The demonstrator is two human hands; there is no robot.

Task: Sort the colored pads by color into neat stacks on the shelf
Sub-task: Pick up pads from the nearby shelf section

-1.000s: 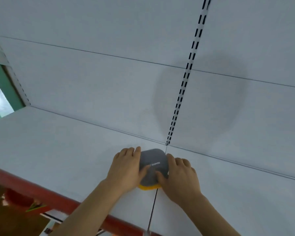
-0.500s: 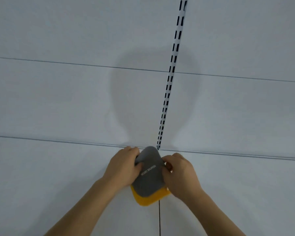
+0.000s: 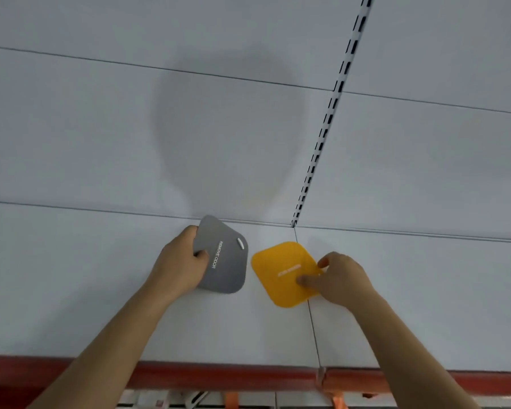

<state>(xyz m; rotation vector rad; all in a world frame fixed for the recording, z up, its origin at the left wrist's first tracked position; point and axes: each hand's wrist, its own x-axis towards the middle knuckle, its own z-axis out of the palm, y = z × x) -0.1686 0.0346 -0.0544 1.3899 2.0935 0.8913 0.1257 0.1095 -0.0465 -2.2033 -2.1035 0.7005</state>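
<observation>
My left hand (image 3: 180, 262) grips the grey pad (image 3: 223, 258); my right hand (image 3: 338, 278) pinches the yellow pad (image 3: 282, 271). I hold them apart on the shelf (image 3: 71, 276), one colour per stack.

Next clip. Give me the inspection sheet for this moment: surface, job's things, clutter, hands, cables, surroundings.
Surface: white shelf with a red front edge; a seam between two boards runs front to back under the yellow pad.
Job's things: grey pad printed REMOVE ODOR and yellow pad, side by side with a narrow gap between them, not stacked.
Clutter: nothing seen.
Hands: left hand grips the grey pad's left edge, thumb on top; right hand pinches the yellow pad's right corner.
Cables: nothing seen.
Surroundings: white panelled back wall with a slotted upright; a rounded shadow falls on the wall; orange bits and blurred items show below the shelf edge, too unclear to name.
</observation>
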